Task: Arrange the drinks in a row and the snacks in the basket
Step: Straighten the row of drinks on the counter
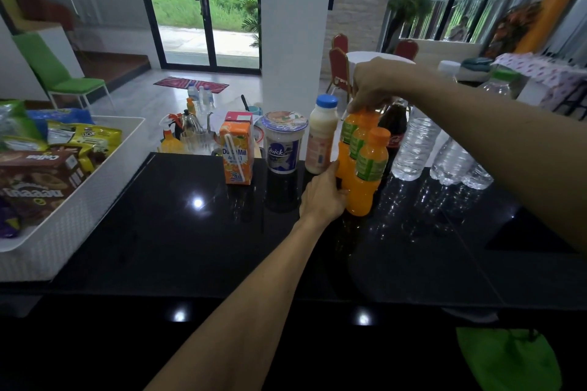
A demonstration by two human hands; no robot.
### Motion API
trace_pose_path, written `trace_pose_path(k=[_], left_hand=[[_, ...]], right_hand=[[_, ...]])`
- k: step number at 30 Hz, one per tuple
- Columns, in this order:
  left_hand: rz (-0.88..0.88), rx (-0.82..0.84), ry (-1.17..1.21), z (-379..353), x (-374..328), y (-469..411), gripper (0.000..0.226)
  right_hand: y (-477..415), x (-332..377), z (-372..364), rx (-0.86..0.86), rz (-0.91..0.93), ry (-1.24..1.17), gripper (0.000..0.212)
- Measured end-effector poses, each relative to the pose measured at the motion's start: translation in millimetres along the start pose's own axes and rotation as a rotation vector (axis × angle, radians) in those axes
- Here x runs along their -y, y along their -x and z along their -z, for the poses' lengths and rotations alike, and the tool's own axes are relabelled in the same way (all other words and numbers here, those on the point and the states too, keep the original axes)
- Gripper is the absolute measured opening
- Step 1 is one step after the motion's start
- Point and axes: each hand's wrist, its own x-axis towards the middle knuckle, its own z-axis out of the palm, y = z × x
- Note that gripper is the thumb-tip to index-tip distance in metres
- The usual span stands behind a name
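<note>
While three orange plastic juice bottles stand bunched at one o'clock on the glossy black tabletop, the left hand wraps the front one's base and the right hand pinches the rear cap, likely steadying them for the row; the snack-filled white basket sits at nine o'clock.

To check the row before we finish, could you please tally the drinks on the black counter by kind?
Orange bottles: 3
Clear water bottles: 3
Cola bottle: 1
White bottle with blue cap: 1
Sealed cup: 1
Juice carton: 1
Total: 10
</note>
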Motion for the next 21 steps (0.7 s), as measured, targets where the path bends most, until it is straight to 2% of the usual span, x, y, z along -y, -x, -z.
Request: trace_pose_path(k=[6,13,17,21], left_hand=[[0.029,0.003,0.015,-1.7,2.8,-3.6,0.052],[0.034,-0.042,0.145,-1.0,7.9,-6.9,0.030],[0.103,-0.037,0.302,18.0,6.1,3.8,0.037],[0.105,-0.043,0.297,55.1,1.4,28.4,0.038]], right_hand=[[3.4,0.7,-3.0,-0.045,0.012,0.007,0.029],[19.0,-2.5,7.7,-0.006,-0.012,-0.035,0.032],[43.0,-10.5,25.9,-0.127,-0.024,0.004,0.035],[87.7,-16.2,46.4,-0.222,-0.015,-0.001,0.033]])
